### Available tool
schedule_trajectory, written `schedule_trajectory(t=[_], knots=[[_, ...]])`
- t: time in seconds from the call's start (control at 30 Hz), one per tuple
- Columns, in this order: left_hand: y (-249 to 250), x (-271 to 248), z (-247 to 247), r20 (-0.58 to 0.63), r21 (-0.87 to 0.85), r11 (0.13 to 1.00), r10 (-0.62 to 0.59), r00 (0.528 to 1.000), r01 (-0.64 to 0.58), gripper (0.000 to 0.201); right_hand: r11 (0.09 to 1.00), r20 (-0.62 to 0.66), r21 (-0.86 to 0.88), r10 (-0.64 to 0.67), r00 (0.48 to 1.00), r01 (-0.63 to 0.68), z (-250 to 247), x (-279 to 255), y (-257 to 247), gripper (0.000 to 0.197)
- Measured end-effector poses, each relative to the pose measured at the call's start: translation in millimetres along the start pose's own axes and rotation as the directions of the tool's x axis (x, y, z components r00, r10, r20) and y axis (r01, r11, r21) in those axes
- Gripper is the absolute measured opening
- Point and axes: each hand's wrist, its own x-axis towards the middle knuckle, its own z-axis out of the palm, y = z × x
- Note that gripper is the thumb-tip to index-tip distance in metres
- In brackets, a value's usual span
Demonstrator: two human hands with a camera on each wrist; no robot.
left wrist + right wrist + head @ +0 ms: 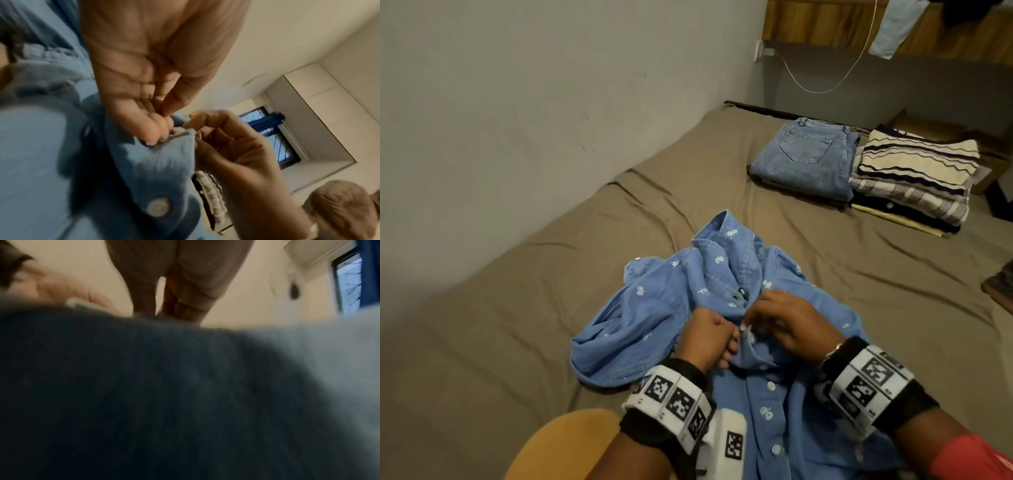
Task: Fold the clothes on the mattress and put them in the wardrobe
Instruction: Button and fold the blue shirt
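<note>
Together, both hands work at the front of a blue shirt (698,308) spread on the mattress (524,281). The left hand (705,339) has its fingers curled, pinching the edge of the shirt's button placket; the left wrist view shows the fingertips (162,129) nipping the cloth. The right hand (787,325) meets it from the other side, its fingers bent and pinching the same strip of fabric. White buttons (771,386) run down the placket towards the person. The collar points away from them and one sleeve lies bunched on the left. Well apart, at the far end of the mattress, folded jeans (804,157) lie just beside a stack of folded striped tops (914,174).
</note>
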Motion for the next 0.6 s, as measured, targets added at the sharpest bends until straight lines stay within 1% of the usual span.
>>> schedule_trajectory(t=[0.03, 0.07, 0.1, 0.13, 0.17, 0.2, 0.23, 0.27, 0.3, 0.33, 0.37, 0.4, 0.43, 0.47, 0.53, 0.6], knots=[[0, 4, -4, -0.111, 0.215, 0.971, 0.126, 0.986, -0.100, 0.025, 0.998, -0.022, 0.040, 0.040, 0.999, -0.039, -6, 5, 3, 0.027], [4, 9, -8, -0.216, 0.384, 0.902, 0.296, 0.931, -0.197, 0.022, 0.994, -0.054, 0.071, 0.092, 0.994, -0.088, -13, 10, 6, 0.029], [11, 14, -11, -0.277, 0.423, 0.852, 0.446, 0.851, -0.309, 0.019, 0.984, -0.086, 0.119, 0.139, 0.987, -0.129, -19, 16, 9, 0.031], [20, 18, -12, -0.268, 0.379, 0.829, 0.525, 0.808, -0.413, 0.017, 0.978, -0.097, 0.137, 0.174, 0.980, -0.160, -25, 24, 8, 0.032], [25, 25, -10, -0.203, 0.302, 0.831, 0.536, 0.820, -0.468, 0.019, 0.975, -0.078, 0.132, 0.190, 0.979, -0.179, -26, 32, 8, 0.032], [28, 31, -7, -0.119, 0.244, 0.851, 0.502, 0.857, -0.465, 0.022, 0.974, -0.037, 0.098, 0.209, 0.977, -0.205, -26, 39, 7, 0.032], [26, 37, -4, -0.035, 0.209, 0.885, 0.431, 0.902, -0.415, 0.025, 0.969, 0.015, 0.054, 0.241, 0.970, -0.242, -23, 44, 8, 0.031], [20, 43, -2, 0.018, 0.219, 0.912, 0.352, 0.936, -0.348, 0.028, 0.956, 0.075, 0.003, 0.292, 0.954, -0.293, -20, 47, 10, 0.031], [12, 48, 0, 0.033, 0.295, 0.916, 0.276, 0.961, -0.273, 0.030, 0.939, 0.123, -0.033, 0.344, 0.931, -0.342, -15, 47, 12, 0.029], [4, 51, -1, 0.023, 0.391, 0.897, 0.215, 0.976, -0.206, 0.033, 0.917, 0.152, -0.076, 0.398, 0.905, -0.391, -11, 44, 15, 0.026], [-2, 53, -3, 0.003, 0.475, 0.866, 0.177, 0.984, -0.157, 0.034, 0.895, 0.163, -0.140, 0.442, 0.882, -0.423, -6, 40, 18, 0.023], [-5, 52, -4, -0.017, 0.501, 0.856, 0.154, 0.988, -0.125, 0.034, 0.870, 0.170, -0.216, 0.480, 0.861, -0.443, 0, 34, 19, 0.020], [-6, 51, -3, -0.022, 0.487, 0.866, 0.145, 0.989, -0.116, 0.032, 0.845, 0.168, -0.287, 0.509, 0.844, -0.452, 6, 28, 20, 0.017], [-5, 48, 0, -0.021, 0.477, 0.872, 0.132, 0.991, -0.106, 0.035, 0.823, 0.161, -0.333, 0.531, 0.832, -0.461, 12, 23, 20, 0.016], [-9, 50, 9, -0.043, 0.543, 0.837, 0.113, 0.993, -0.071, 0.042, 0.791, 0.127, -0.370, 0.564, 0.816, -0.488, 22, 18, 18, 0.016], [-13, 51, 17, -0.111, 0.623, 0.782, 0.103, 0.988, -0.011, 0.043, 0.763, 0.093, -0.387, 0.591, 0.801, -0.518, 27, 19, 18, 0.017]])
